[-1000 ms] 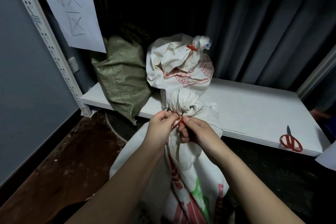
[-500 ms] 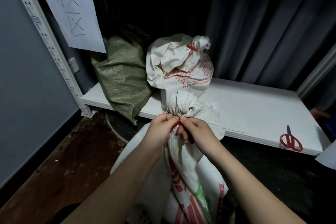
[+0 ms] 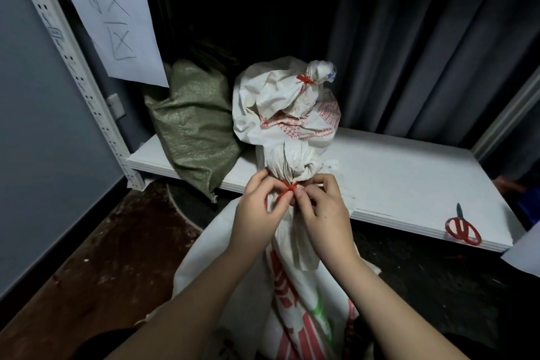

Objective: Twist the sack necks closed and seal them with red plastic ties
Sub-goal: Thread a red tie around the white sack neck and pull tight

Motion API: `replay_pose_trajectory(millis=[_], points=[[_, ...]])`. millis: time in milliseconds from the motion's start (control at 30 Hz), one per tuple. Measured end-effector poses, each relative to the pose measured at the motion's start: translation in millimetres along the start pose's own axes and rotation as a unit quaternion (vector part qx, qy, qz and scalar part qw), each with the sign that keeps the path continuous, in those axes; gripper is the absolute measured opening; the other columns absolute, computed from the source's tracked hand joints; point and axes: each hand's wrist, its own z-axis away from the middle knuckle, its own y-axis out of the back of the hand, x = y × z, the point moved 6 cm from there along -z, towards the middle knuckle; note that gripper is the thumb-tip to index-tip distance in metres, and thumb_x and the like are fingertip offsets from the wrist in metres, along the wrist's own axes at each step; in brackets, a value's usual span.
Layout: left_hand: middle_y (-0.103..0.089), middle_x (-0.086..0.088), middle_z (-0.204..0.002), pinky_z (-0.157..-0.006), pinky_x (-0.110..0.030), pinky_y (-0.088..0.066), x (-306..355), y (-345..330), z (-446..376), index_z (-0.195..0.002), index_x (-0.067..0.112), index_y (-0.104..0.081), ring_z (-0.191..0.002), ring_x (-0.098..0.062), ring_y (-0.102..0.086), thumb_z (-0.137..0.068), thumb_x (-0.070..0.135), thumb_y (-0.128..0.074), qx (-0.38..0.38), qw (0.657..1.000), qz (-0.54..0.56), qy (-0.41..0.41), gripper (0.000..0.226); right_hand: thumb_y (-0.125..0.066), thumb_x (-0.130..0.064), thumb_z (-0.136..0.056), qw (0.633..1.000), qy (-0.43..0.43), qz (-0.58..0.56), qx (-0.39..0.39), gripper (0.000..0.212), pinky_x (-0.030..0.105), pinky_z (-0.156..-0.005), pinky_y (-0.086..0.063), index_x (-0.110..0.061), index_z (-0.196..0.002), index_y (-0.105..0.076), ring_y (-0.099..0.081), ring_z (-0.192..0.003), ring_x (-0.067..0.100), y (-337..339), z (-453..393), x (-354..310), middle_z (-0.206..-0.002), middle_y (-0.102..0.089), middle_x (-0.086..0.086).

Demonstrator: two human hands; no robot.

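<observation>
Shelf [image 3: 394, 172]: green sack [image 3: 193, 126], tied white sack [image 3: 286, 105], red scissors [image 3: 463, 228] at right edge. Foreground: white sack [image 3: 295, 286], twisted neck [image 3: 289, 166] upright between both hands. Left hand [image 3: 260, 210] and right hand [image 3: 324, 207] each pinch the red tie [image 3: 287, 190] wrapped at the neck.

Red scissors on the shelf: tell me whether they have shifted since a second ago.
No. The red scissors lie in the same spot near the front right edge of the white shelf board, blades pointing toward the back.
</observation>
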Motion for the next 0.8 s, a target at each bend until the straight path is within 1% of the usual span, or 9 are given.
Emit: replay_pose_trajectory(millis=[33,100,267,333,400,500,567,700,800], points=[[-0.058,0.006,-0.096,-0.081,-0.020,-0.047,1,-1,-1,-0.078,0.011,-0.065,-0.091,-0.001,-0.058,-0.080,0.034,-0.062,0.009,1.000,0.018,-0.008,0.023,-0.057,-0.018,-0.094,1.000,-0.003,0.000,0.004,0.020,0.006,-0.072,-0.031,-0.007,-0.084,-0.071,-0.048,-0.085,0.000,1,0,-1,-0.101,-0.046,-0.004],[-0.059,0.003,-0.087,-0.074,-0.021,-0.047,4,-2,-3,-0.074,0.008,-0.063,-0.082,-0.005,-0.059,-0.079,0.034,-0.060,0.025,0.999,0.045,-0.018,0.026,-0.056,-0.017,-0.093,1.000,-0.012,0.002,0.012,0.020,0.009,-0.070,-0.031,-0.007,-0.084,-0.071,-0.050,-0.086,0.003,1,0,-1,-0.104,-0.048,-0.003],[-0.054,0.005,-0.100,-0.071,-0.018,-0.041,-5,-8,-4,-0.074,0.014,-0.060,-0.077,0.003,-0.053,-0.081,0.025,-0.063,0.001,1.000,-0.011,-0.013,0.014,-0.055,-0.013,-0.092,1.000,-0.029,0.004,-0.009,0.016,0.015,-0.070,-0.034,-0.006,-0.085,-0.068,-0.054,-0.084,0.009,-5,-1,0,-0.106,-0.045,-0.001],[-0.051,0.003,-0.104,-0.072,-0.014,-0.040,-5,-8,-4,-0.076,0.015,-0.060,-0.080,0.006,-0.052,-0.082,0.027,-0.060,-0.014,0.999,-0.024,-0.027,0.014,-0.055,-0.013,-0.092,0.999,-0.035,0.000,-0.021,0.016,0.017,-0.068,-0.033,-0.006,-0.081,-0.066,-0.054,-0.080,0.012,-6,-2,2,-0.104,-0.043,-0.002],[-0.051,0.002,-0.104,-0.073,-0.012,-0.039,-4,-6,-6,-0.077,0.013,-0.061,-0.082,0.001,-0.052,-0.082,0.031,-0.057,-0.030,0.998,-0.034,-0.034,0.019,-0.055,-0.013,-0.092,0.999,-0.034,-0.004,-0.032,0.019,0.018,-0.065,-0.031,-0.009,-0.075,-0.062,-0.051,-0.074,0.012,-5,-5,2,-0.100,-0.041,-0.003],[-0.051,0.005,-0.094,-0.069,-0.014,-0.039,0,-3,-11,-0.073,0.017,-0.056,-0.074,-0.009,-0.051,-0.082,0.029,-0.058,-0.044,0.997,-0.058,-0.040,0.015,-0.055,-0.013,-0.091,0.997,-0.047,-0.024,-0.052,0.028,0.020,-0.065,-0.030,-0.020,-0.064,-0.051,-0.049,-0.075,0.011,-5,-7,4,-0.098,-0.040,-0.003],[-0.049,0.009,-0.083,-0.064,-0.012,-0.036,2,-3,-12,-0.070,0.022,-0.051,-0.070,-0.007,-0.049,-0.082,0.026,-0.059,-0.043,0.996,-0.068,-0.045,0.015,-0.055,-0.011,-0.091,0.995,-0.058,-0.049,-0.063,0.033,0.018,-0.068,-0.032,-0.022,-0.060,-0.049,-0.050,-0.077,0.010,-5,-9,7,-0.096,-0.041,-0.003],[-0.058,0.006,-0.070,-0.062,-0.020,-0.039,-4,0,-14,-0.072,0.010,-0.059,-0.064,-0.004,-0.051,-0.085,0.016,-0.066,-0.045,0.998,-0.033,-0.005,0.016,-0.055,-0.007,-0.091,0.986,-0.094,-0.099,-0.091,0.030,0.010,-0.074,-0.035,-0.005,-0.061,-0.057,-0.050,-0.082,-0.002,-7,-12,14,-0.094,-0.041,-0.004],[-0.059,0.000,-0.064,-0.055,-0.018,-0.035,-9,2,-15,-0.072,0.009,-0.062,-0.052,0.000,-0.043,-0.084,0.016,-0.069,-0.056,0.997,0.015,0.043,0.015,-0.055,-0.004,-0.091,0.982,-0.095,-0.129,-0.105,0.037,0.002,-0.078,-0.031,-0.012,-0.054,-0.054,-0.048,-0.086,-0.011,-5,-13,12,-0.096,-0.044,0.000]])
